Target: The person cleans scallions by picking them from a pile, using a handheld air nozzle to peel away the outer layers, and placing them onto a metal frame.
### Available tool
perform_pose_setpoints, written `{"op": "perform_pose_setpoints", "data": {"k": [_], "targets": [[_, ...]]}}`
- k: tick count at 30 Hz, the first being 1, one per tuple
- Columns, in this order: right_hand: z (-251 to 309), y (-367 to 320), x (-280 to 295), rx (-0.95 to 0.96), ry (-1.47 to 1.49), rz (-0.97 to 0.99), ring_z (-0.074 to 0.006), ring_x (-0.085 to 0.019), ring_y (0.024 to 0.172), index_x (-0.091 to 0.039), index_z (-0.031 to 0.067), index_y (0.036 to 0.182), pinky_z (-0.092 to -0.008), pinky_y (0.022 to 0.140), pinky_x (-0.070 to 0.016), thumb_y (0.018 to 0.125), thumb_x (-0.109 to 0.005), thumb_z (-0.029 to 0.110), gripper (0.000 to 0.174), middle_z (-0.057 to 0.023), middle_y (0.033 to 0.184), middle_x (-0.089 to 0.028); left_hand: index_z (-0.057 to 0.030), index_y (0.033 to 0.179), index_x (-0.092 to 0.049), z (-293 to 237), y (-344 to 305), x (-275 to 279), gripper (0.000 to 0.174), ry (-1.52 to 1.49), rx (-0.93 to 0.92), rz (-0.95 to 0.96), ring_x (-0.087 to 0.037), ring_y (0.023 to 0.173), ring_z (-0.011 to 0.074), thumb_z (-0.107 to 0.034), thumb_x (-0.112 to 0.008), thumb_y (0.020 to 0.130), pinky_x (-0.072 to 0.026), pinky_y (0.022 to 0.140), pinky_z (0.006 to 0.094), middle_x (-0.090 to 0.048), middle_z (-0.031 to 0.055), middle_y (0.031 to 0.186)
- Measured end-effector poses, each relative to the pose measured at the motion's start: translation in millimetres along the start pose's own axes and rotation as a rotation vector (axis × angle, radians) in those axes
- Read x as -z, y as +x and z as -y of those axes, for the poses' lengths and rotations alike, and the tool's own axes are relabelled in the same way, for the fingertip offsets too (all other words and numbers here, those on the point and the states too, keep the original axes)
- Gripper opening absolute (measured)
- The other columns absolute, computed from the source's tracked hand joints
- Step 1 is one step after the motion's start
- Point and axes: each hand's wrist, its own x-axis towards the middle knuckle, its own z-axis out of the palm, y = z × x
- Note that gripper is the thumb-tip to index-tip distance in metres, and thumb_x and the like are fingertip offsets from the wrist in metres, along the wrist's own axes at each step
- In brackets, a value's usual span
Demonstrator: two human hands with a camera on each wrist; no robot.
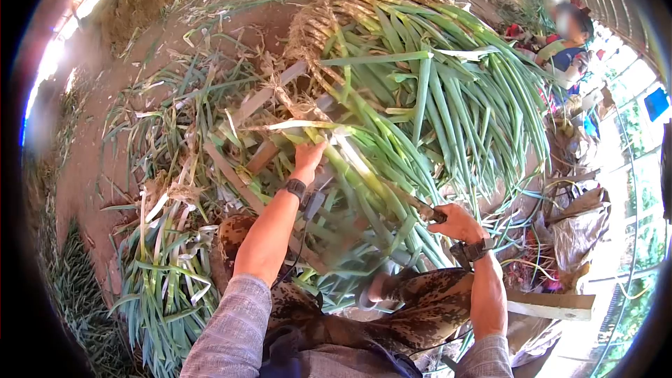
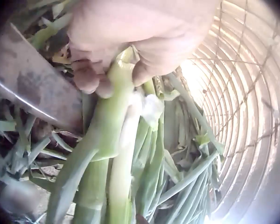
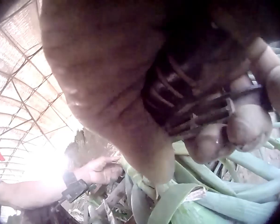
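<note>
Long green onion stalks (image 1: 360, 168) slant across the person's lap. Their upper part is pinched by the left hand (image 1: 308, 157); the left wrist view shows its thumb and fingertips (image 2: 86, 79) at the top of a thick green stalk (image 2: 119, 93), a white stem (image 2: 123, 158) beside it. Lower down and to the right, the right hand (image 1: 458, 224) curls round a dark handle (image 1: 438, 215) against the leaves. Up close in the right wrist view, the right hand (image 3: 121, 84) holds a dark ridged object (image 3: 200, 112) over the leaves; its far end is hidden.
A big heap of green onions (image 1: 455, 98) lies ahead, roots toward the upper left. Loose leaves and another bunch (image 1: 164, 287) lie to the left. A wooden board (image 1: 549, 304) juts out at the lower right. Another person (image 1: 567, 45) sits at the upper right.
</note>
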Motion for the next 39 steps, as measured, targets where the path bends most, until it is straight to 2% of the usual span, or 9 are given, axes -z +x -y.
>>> {"op": "perform_pose_setpoints", "data": {"k": [2,5,10,16,19,22,25,31,39], "targets": [[-9,4,-7,0.047,0.002,-0.035,-0.0346,-0.064,0.075,-0.068,0.0025,0.097,-0.0449,0.070,-0.0484,0.075,-0.070,0.038,0.041,-0.0203,0.077,-0.065,-0.0085,0.098,-0.064,-6,6,4,0.025,-0.156,0.113,0.067,-0.059,0.059,0.0120,-0.031,-0.071,0.089,-0.0392,0.038,0.0284,-0.064,0.0016,0.080],[9,-1,-4,0.090,-0.039,-0.079,-0.0367,-0.064,0.076,-0.067,0.0019,0.094,-0.0455,0.071,-0.0493,0.075,-0.071,0.037,0.040,-0.0205,0.079,-0.065,-0.0089,0.097,-0.065,-6,-1,9,0.023,-0.201,0.096,0.124,-0.057,0.060,0.0101,-0.030,-0.070,0.091,-0.0404,0.042,0.0264,-0.063,-0.0001,0.079],[22,3,-7,0.182,-0.073,-0.200,-0.0375,-0.065,0.077,-0.067,0.0040,0.093,-0.0468,0.072,-0.0503,0.076,-0.070,0.036,0.037,-0.0195,0.080,-0.066,-0.0069,0.119,-0.064,-8,-59,13,0.034,-0.048,0.045,0.562,-0.066,0.080,0.0155,-0.031,-0.065,0.095,-0.0533,0.059,0.0297,-0.070,0.0051,0.100],[45,38,-15,0.284,-0.136,-0.336,-0.0340,-0.067,0.075,-0.069,0.0075,0.096,-0.0456,0.070,-0.0518,0.079,-0.069,0.037,0.034,-0.0148,0.081,-0.069,-0.0038,0.124,-0.058,24,-86,12,0.035,-0.145,0.060,0.538,-0.069,0.097,0.0237,-0.029,-0.059,0.100,-0.0582,0.082,0.0394,-0.068,0.0113,0.112],[55,70,4,0.077,0.498,-0.473,-0.0204,-0.063,0.065,-0.068,-0.0037,0.088,-0.0369,0.064,-0.0489,0.077,-0.073,0.031,0.037,-0.0144,0.070,-0.067,-0.0043,0.124,-0.057,36,-91,14,0.034,-0.178,0.052,0.488,-0.069,0.097,0.0253,-0.029,-0.058,0.101,-0.0573,0.084,0.0411,-0.067,0.0117,0.113],[48,70,0,0.123,0.377,-0.446,-0.0288,-0.069,0.074,-0.070,-0.0015,0.095,-0.0410,0.070,-0.0525,0.074,-0.071,0.033,0.040,-0.0193,0.079,-0.070,-0.0029,0.124,-0.057,41,-95,19,0.035,-0.237,0.044,0.398,-0.069,0.096,0.0253,-0.029,-0.058,0.101,-0.0571,0.079,0.0417,-0.067,0.0116,0.112],[44,39,-14,0.184,-0.114,-0.212,-0.0402,-0.068,0.087,-0.071,0.0065,0.106,-0.0473,0.081,-0.0532,0.075,-0.066,0.034,0.042,-0.0228,0.092,-0.071,-0.0008,0.121,-0.058,34,-94,31,0.032,-0.351,-0.073,0.290,-0.068,0.095,0.0254,-0.025,-0.057,0.099,-0.0569,0.078,0.0421,-0.067,0.0122,0.112],[49,-8,-27,0.405,-0.221,-0.294,-0.0393,-0.066,0.069,-0.066,0.0114,0.092,-0.0495,0.062,-0.0513,0.084,-0.065,0.029,0.020,-0.0150,0.077,-0.069,-0.0063,0.118,-0.060,19,-61,61,0.038,-0.545,-0.157,0.121,-0.063,0.100,0.0249,-0.036,-0.065,0.095,-0.0501,0.091,0.0453,-0.065,0.0086,0.109],[42,17,-63,0.408,-0.326,-0.368,-0.0359,-0.063,0.099,-0.058,0.0115,0.116,-0.0512,0.082,-0.0443,0.076,-0.071,0.023,0.043,-0.0130,0.105,-0.067,-0.0058,0.133,-0.050,19,-66,48,0.050,-0.778,-0.045,0.280,-0.053,0.119,0.0266,-0.042,-0.058,0.098,-0.0433,0.103,0.0476,-0.055,0.0099,0.131]]}}
